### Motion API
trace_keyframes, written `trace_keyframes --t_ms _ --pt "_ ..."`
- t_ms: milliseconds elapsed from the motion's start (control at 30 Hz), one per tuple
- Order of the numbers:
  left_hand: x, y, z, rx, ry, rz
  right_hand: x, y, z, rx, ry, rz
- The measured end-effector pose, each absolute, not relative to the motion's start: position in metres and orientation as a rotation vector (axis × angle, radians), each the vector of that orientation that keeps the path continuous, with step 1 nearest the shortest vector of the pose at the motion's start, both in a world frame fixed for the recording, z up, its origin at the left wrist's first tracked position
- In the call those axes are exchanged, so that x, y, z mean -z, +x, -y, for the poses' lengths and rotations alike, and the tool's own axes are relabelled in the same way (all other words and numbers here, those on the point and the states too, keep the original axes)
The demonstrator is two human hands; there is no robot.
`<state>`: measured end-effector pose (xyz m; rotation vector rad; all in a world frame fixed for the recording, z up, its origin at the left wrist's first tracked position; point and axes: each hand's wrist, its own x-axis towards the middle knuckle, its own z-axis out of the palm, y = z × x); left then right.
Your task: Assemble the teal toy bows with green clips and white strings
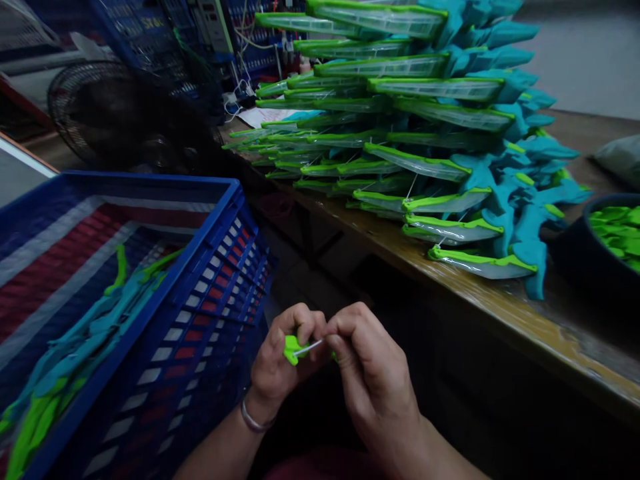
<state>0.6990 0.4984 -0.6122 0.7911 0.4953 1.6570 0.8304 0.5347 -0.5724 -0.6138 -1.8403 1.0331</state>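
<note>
My left hand (274, 375), with a metal bangle (256, 419) at the wrist, is closed around a small bright green plastic piece (290, 351). A thin white strand (309, 347) runs from that piece toward my right hand (376, 373). My right thumb and forefinger are pinched together at the strand's far end, and the fingertips hide what lies between them. A speck of green shows just below that pinch. Both hands are close together, in front of my body and below the table edge.
A blue plastic crate (210, 293) with a striped lining stands left, holding teal and green parts (95, 327). On the wooden table (480, 307), teal-handled assemblies with clear, green-edged heads (440, 167) are stacked high. A dark bowl (575, 247) of green pieces (617, 230) sits right. Behind is a fan (110, 113).
</note>
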Motion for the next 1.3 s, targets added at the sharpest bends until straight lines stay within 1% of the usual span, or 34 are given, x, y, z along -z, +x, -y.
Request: trace_keyframes --t_ms 300,567,667,900,1033,1133,1300 --pt "0.611 0.701 -0.500 -1.649 0.793 -0.565 0.570 0.830 -0.534 -1.053 -0.588 1.854" --pt "0.604 0.701 -0.505 -1.617 0.739 -0.569 0.576 0.833 -0.541 -0.930 -0.513 1.932" --pt "0.600 0.702 -0.507 -1.596 0.691 -0.652 0.578 0.833 -0.543 -0.818 -0.472 1.965" --pt "0.593 0.706 -0.500 -1.487 0.709 -0.868 0.578 0.837 -0.552 -0.368 -0.447 2.167" --pt "0.598 0.709 -0.494 -1.423 0.781 -1.003 0.584 0.837 -0.560 -0.231 -0.436 2.098" --pt "0.602 0.710 -0.494 -1.429 0.832 -1.116 0.579 0.837 -0.562 -0.288 -0.462 2.037" --pt "0.595 0.707 -0.500 -1.482 1.104 -1.294 0.546 0.851 -0.559 -0.674 -0.454 1.824"
